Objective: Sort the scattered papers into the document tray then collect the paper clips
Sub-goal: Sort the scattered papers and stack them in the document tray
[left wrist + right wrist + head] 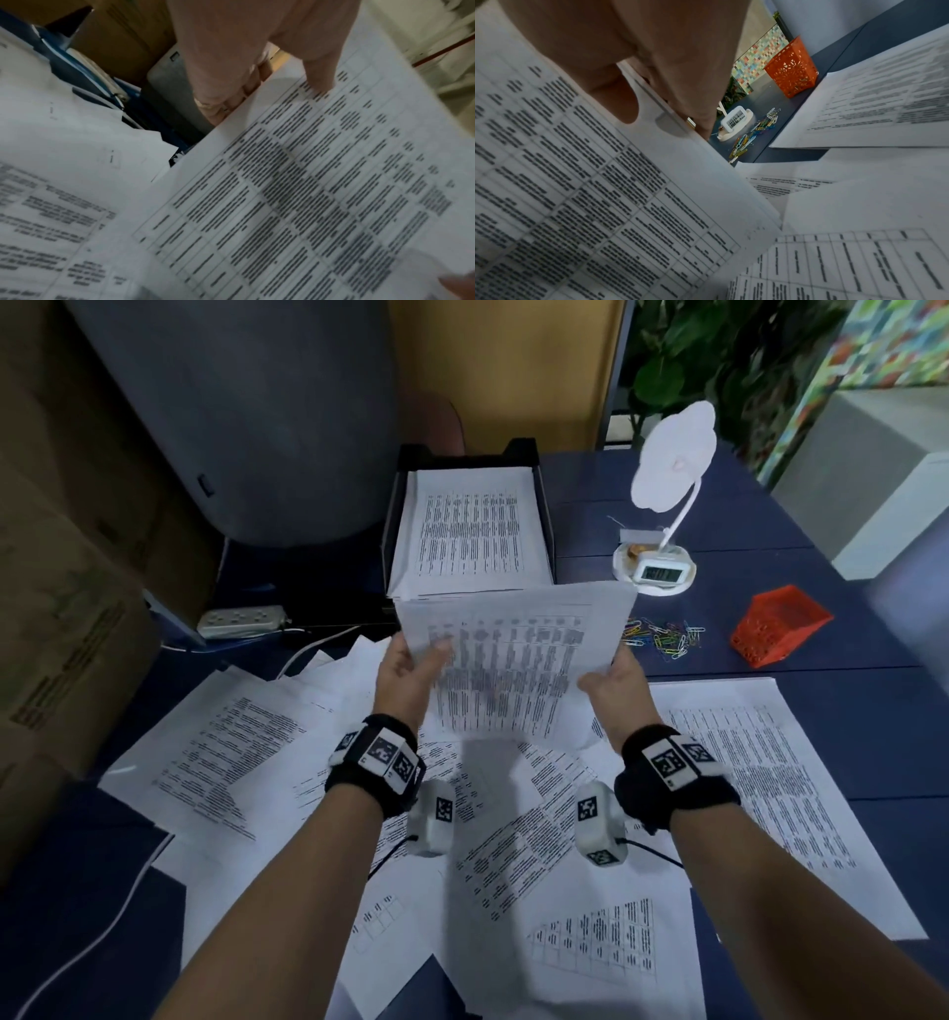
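I hold a printed sheet (513,654) up by its side edges, my left hand (411,667) and right hand (616,683) pinching it, just before the black document tray (391,531). Scattered papers (231,752) cover the blue bench (770,634); coloured paper clips (665,636) lie near an orange basket (778,626).

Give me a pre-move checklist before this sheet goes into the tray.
1. Left hand grips the held sheet: ok.
2. Right hand grips its other edge: ok.
3. Sheet lifted off the scattered papers: ok.
4. Document tray has room above its stack: ok.
5. Single sheet only in the grip: cannot tell, the right wrist view hints at several edges.
6. Paper clips out of the path: ok.
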